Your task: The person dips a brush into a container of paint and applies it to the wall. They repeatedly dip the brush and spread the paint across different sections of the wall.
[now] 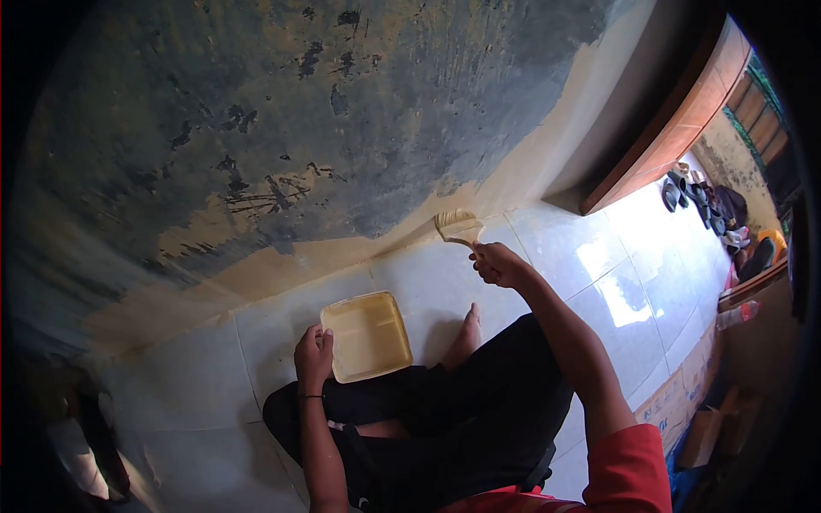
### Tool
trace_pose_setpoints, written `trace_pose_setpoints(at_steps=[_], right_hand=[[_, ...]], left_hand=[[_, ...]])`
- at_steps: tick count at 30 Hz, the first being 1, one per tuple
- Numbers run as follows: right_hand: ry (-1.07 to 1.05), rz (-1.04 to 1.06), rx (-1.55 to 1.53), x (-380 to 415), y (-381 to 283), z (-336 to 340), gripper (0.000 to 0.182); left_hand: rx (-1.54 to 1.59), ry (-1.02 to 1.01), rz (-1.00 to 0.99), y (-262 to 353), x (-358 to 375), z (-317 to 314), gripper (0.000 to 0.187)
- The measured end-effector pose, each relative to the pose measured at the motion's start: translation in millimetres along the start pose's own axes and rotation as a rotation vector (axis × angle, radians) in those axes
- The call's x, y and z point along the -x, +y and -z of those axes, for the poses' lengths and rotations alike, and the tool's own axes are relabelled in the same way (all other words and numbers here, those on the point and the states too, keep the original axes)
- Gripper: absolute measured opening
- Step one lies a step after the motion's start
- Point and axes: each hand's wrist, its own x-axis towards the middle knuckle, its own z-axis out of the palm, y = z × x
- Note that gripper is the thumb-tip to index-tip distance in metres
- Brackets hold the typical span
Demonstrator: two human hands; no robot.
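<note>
My right hand (pixel 498 264) is closed round the handle of a wide paintbrush (pixel 459 227). Cream paint coats the bristles, which overlap the foot of the wall (pixel 376 120) in this view. At its left side, a square cream plastic tub (pixel 369 338) is gripped by my left hand (pixel 314 352), thumb over the rim. The tub rests by my folded leg, and paint coats its inside. Dark, patchy grey covers most of the wall, while a cream band (pixel 256 275) runs along its bottom edge.
Glossy pale tiles (pixel 171 385) make up the floor. To the right stands a wooden door (pixel 671 128), with several shoes (pixel 701 201) beyond it. A plastic bottle (pixel 738 315) and flattened cardboard (pixel 680 398) lie at the right. My bare foot (pixel 466 336) is close to the tub.
</note>
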Motion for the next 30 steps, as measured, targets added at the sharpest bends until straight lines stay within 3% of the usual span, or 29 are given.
trace_pose_setpoints(at_steps=[8,19,30], right_hand=[[0.061,-0.106,0.105,-37,17,16,0.028],[0.188,0.280,0.054,42,-23,-8,0.042],[0.130,0.680,-0.134,92,-47,25,0.036]], left_hand=[[-0.003,-0.055,0.088,7,-2,3,0.031],[-0.001,-0.031,0.041,8,-2,5,0.029],[0.006,0.002,-0.002,-1,-1,-2,0.028]])
